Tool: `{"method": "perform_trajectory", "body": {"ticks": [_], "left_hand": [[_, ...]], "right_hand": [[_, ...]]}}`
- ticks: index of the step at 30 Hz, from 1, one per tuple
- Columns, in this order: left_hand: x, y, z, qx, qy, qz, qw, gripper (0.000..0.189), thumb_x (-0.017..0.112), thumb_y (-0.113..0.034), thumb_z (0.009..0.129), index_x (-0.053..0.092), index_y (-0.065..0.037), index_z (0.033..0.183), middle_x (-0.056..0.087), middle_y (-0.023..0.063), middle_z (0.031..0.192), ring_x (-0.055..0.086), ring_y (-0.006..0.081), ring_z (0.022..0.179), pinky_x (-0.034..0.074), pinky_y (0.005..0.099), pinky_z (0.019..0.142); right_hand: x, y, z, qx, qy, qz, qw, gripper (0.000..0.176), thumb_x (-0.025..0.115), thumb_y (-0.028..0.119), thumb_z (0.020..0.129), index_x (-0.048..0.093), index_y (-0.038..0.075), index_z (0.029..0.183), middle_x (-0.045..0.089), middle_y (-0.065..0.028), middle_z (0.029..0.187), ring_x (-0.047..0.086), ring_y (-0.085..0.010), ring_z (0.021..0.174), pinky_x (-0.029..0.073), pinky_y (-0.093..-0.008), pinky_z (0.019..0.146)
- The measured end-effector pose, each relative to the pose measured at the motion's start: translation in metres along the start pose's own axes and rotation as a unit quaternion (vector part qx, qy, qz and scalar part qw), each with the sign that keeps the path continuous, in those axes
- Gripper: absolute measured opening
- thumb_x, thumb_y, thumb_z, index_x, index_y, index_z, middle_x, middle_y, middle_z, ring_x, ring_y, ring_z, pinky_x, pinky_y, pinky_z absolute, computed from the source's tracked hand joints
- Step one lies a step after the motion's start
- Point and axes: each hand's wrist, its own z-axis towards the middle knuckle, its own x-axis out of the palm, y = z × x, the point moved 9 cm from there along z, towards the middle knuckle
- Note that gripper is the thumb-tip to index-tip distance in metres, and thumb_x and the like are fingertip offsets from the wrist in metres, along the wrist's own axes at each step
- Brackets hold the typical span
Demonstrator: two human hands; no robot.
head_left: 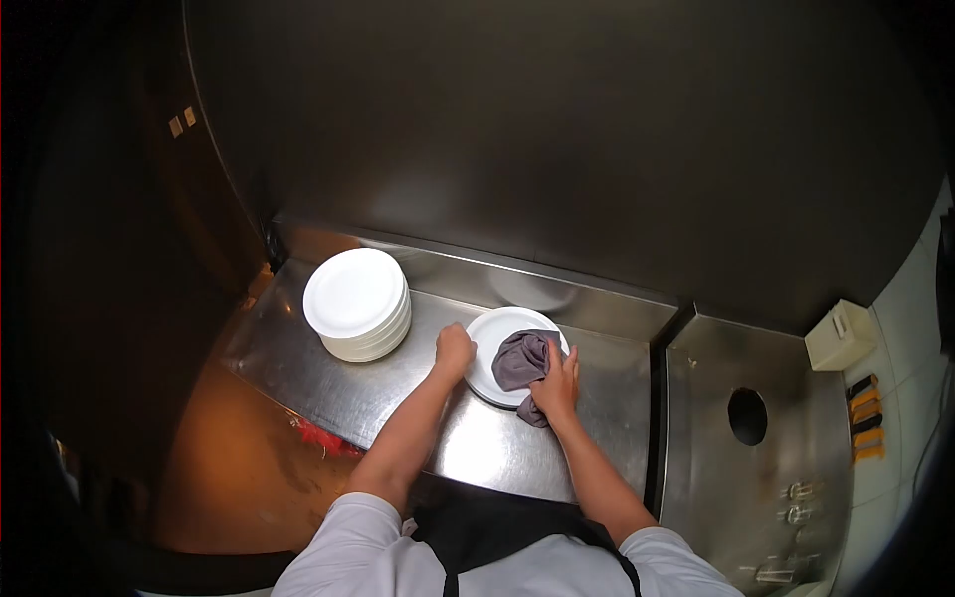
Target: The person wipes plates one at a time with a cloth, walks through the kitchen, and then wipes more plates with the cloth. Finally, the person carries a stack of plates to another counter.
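A round white plate (482, 373) is over the steel counter in front of me. My left hand (456, 349) is closed at the plate's left rim, its fingertips mostly hidden from above. On the right, my right hand (558, 382) grips a crumpled grey-purple cloth (521, 359) and presses it on the plate's upper face. One end of the cloth hangs past the near rim. To the left stands a tall stack of white plates (355, 295).
The steel counter (607, 418) has a raised back edge along a dark wall. A second steel surface with a round dark hole (747, 416) lies right, past a gap. Beyond it are a cream box (841, 336) and several yellow-and-black items (866, 423) on the tiled wall.
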Motion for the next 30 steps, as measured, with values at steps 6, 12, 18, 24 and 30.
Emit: {"method": "perform_trajectory", "body": {"ticks": [6, 12, 18, 24, 30], "left_hand": [[-0.013, -0.009, -0.02, -0.081, -0.08, -0.126, 0.985, 0.037, 0.067, -0.011, 0.08, 0.054, 0.009, 0.109, 0.063, 0.0305, 0.109, 0.063, 0.0471, 0.097, 0.049, 0.0492, 0.091], [-0.017, -0.024, -0.034, -0.078, -0.137, -0.196, 0.968, 0.04, 0.063, -0.018, 0.089, 0.048, 0.005, 0.119, 0.064, 0.0316, 0.108, 0.063, 0.0476, 0.102, 0.049, 0.0497, 0.09], [-0.042, -0.033, -0.037, -0.01, -0.112, -0.253, 0.961, 0.044, 0.049, -0.036, 0.098, 0.061, 0.003, 0.113, 0.066, 0.0287, 0.109, 0.063, 0.0447, 0.101, 0.048, 0.0481, 0.089], [-0.003, -0.034, -0.016, -0.067, 0.012, -0.266, 0.962, 0.072, 0.025, -0.055, 0.101, 0.067, 0.003, 0.102, 0.067, 0.0274, 0.103, 0.061, 0.0463, 0.102, 0.044, 0.0521, 0.092], [0.033, -0.09, -0.07, 0.057, 0.033, -0.509, 0.858, 0.067, 0.029, -0.053, 0.102, 0.067, 0.002, 0.098, 0.067, 0.0268, 0.096, 0.063, 0.0432, 0.096, 0.045, 0.0492, 0.086]], "right_hand": [[0.013, -0.028, 0.019, 0.06, -0.012, 0.05, 0.997, 0.087, 0.073, -0.003, 0.068, 0.044, 0.025, 0.145, 0.047, -0.025, 0.137, 0.045, -0.0429, 0.127, 0.038, -0.0474, 0.107], [0.002, -0.048, 0.027, 0.059, -0.08, 0.182, 0.978, 0.08, 0.052, -0.015, 0.067, 0.052, 0.02, 0.139, 0.061, -0.0173, 0.119, 0.056, -0.0394, 0.115, 0.044, -0.0427, 0.102], [-0.08, -0.002, 0.008, -0.076, -0.163, 0.464, 0.868, 0.067, 0.059, -0.013, 0.072, 0.052, 0.004, 0.136, 0.059, -0.0144, 0.122, 0.057, -0.0282, 0.118, 0.043, -0.0357, 0.102], [-0.143, 0.112, -0.046, -0.316, -0.122, 0.377, 0.862, 0.061, 0.071, 0.003, 0.08, 0.047, 0.001, 0.136, 0.055, -0.0098, 0.131, 0.053, -0.0199, 0.121, 0.041, -0.0361, 0.105], [-0.131, 0.135, -0.014, -0.197, -0.123, 0.517, 0.824, 0.051, 0.068, 0.016, 0.089, 0.047, -0.003, 0.132, 0.057, -0.011, 0.127, 0.055, -0.021, 0.114, 0.042, -0.0355, 0.099]]}}
